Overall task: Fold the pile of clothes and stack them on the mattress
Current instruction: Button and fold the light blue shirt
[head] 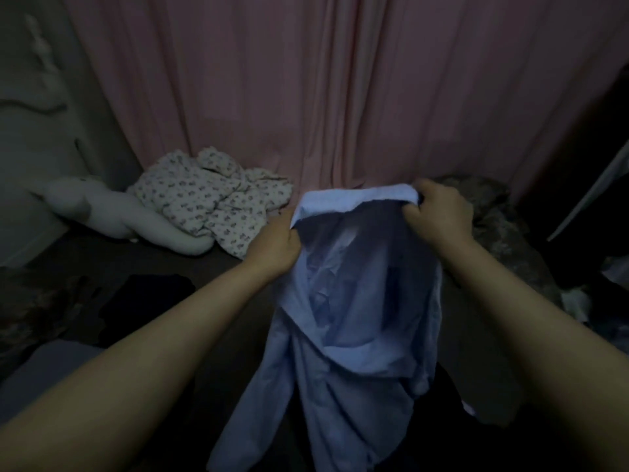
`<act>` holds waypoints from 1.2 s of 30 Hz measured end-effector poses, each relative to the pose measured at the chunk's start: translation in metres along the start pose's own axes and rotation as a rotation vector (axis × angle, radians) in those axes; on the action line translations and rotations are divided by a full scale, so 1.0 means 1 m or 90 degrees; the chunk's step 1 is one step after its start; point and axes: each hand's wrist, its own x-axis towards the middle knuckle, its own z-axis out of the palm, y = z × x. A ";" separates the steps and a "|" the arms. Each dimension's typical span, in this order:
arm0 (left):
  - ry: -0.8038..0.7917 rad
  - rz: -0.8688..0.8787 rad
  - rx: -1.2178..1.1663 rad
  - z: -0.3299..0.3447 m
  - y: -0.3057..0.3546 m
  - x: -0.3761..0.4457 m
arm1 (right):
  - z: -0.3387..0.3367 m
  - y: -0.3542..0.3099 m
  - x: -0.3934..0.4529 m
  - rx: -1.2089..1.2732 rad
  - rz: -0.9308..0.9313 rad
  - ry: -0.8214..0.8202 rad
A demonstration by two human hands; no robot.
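Note:
A light blue shirt [354,318] hangs in front of me, held up by its collar. My left hand [274,247] grips the collar's left end and my right hand [439,212] grips its right end, both with fingers curled into the cloth. The shirt's body and sleeves dangle crumpled down to the frame's bottom edge, above the dark mattress [218,274]. A dark garment [146,301] lies on the mattress at the left, and a greyish-blue folded piece [44,373] sits nearer at the lower left.
A pink curtain [340,97] closes the back. A floral quilt [214,202] and a white body pillow [112,212] lie at the far left by the wall. Grey patterned bedding [500,233] and loose clothes [578,301] sit on the right.

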 end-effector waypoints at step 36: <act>0.129 0.075 0.204 -0.104 0.045 -0.015 | -0.043 -0.086 -0.022 -0.222 0.041 -0.311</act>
